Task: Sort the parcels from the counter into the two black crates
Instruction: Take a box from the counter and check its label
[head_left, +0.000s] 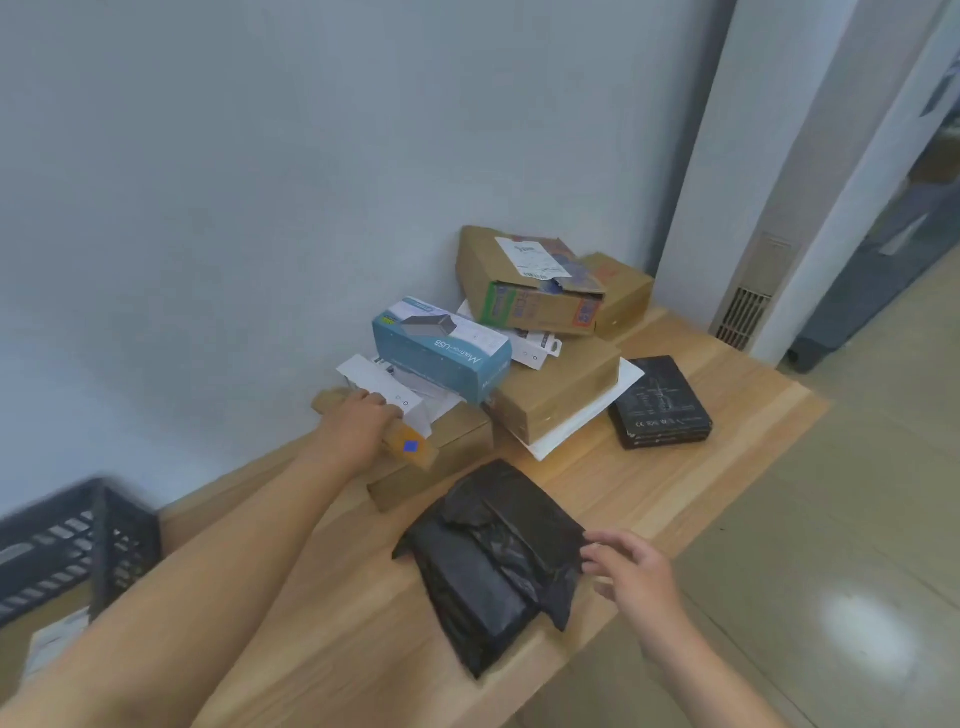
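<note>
The left hand (358, 418) grips a slim brown parcel (415, 449) on the pile near the desk's (322, 623) back edge. The right hand (636, 571) is released, fingers loose, beside the black bagged parcel (493, 561) at the front edge.

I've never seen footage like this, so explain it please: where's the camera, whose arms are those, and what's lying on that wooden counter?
There is no machine here: a person wears one wide-angle camera on the head, looking down at their own bare hands. The left hand curls its fingers over a slim brown parcel with a blue square. The right hand is open, fingertips at the edge of a black plastic-wrapped parcel; actual contact is unclear. On the wooden counter by the wall lie a pile of cardboard boxes, a blue box and a flat black box. One black crate shows at lower left.
</note>
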